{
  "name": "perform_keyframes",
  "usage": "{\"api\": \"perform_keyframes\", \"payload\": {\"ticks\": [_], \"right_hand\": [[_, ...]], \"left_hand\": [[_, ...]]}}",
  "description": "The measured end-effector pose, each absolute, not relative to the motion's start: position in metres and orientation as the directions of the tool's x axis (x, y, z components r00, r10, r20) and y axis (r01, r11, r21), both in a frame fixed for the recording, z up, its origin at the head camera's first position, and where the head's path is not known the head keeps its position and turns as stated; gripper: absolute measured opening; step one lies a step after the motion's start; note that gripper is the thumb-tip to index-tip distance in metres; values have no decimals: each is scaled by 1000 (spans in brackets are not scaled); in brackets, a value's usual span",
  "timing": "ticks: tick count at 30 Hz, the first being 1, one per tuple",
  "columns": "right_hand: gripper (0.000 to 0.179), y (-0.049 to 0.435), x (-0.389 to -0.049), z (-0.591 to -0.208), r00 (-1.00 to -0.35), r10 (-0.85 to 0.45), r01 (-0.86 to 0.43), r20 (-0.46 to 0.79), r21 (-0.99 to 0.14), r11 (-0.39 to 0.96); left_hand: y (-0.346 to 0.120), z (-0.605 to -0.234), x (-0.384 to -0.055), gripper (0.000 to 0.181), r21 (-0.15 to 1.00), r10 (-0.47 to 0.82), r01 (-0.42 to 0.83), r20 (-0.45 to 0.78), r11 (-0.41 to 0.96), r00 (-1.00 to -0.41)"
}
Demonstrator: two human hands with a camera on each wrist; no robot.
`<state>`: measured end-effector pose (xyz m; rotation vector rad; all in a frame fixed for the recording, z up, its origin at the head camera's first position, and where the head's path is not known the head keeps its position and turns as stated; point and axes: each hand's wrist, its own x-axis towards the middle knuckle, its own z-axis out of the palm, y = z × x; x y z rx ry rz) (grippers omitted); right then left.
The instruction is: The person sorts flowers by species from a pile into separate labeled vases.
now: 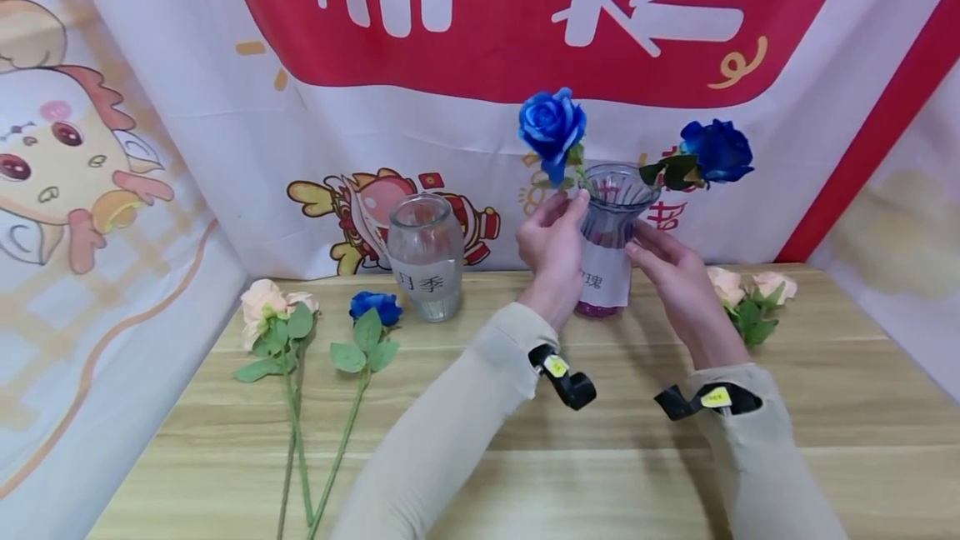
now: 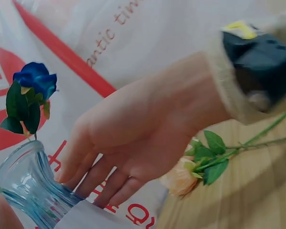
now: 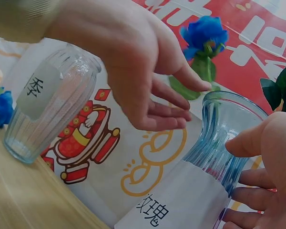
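A clear bluish glass vase (image 1: 617, 219) with a white paper label (image 1: 604, 275) stands upright between my hands. Two blue roses rise from its mouth: one rose (image 1: 552, 127) leans left, the other rose (image 1: 716, 152) leans right. My left hand (image 1: 553, 244) is beside the rim, under the left rose, its thumb near the rim and its fingers loosely bent with nothing gripped. On the vase's other side, my right hand (image 1: 678, 290) touches the glass at the waist with extended thumb and fingers, as the right wrist view shows.
Left of this vase stands a second labelled glass vase (image 1: 427, 257). Peach flowers (image 1: 273, 315) and a blue rose (image 1: 375, 307) lie on the wooden table (image 1: 570, 440) at left. More peach flowers (image 1: 753, 294) lie behind my right wrist. A printed cloth (image 1: 480, 140) hangs close behind.
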<state>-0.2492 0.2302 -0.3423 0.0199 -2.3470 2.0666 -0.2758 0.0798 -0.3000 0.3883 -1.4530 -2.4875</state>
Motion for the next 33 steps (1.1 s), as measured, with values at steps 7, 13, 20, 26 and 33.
{"api": "perform_keyframes", "payload": {"ticks": [7,13,20,26,33], "right_hand": [[70,230,-250,-343,-1000,1,-16,16,-995,99],[71,230,-250,-343,-1000,-4,-14,14,-994,113],[72,233,-249,-342,-1000,-2,-19,19,-993,117],[72,236,-248,-342,-1000,0,-28,29,-995,100],[71,231,-250,-343,-1000,-9,-31,30,-996,85]], "left_hand": [[55,-312,-252,29,862,-298,128,-27,-490,-954],[23,-321,-222,29,853,-245,129,1,-506,-970],[-3,-329,-194,36,869,-224,160,58,-468,-973],[-24,-341,-179,39,890,-222,136,40,-436,-974],[-71,-357,-162,46,938,-231,33,-51,-345,-972]]}}
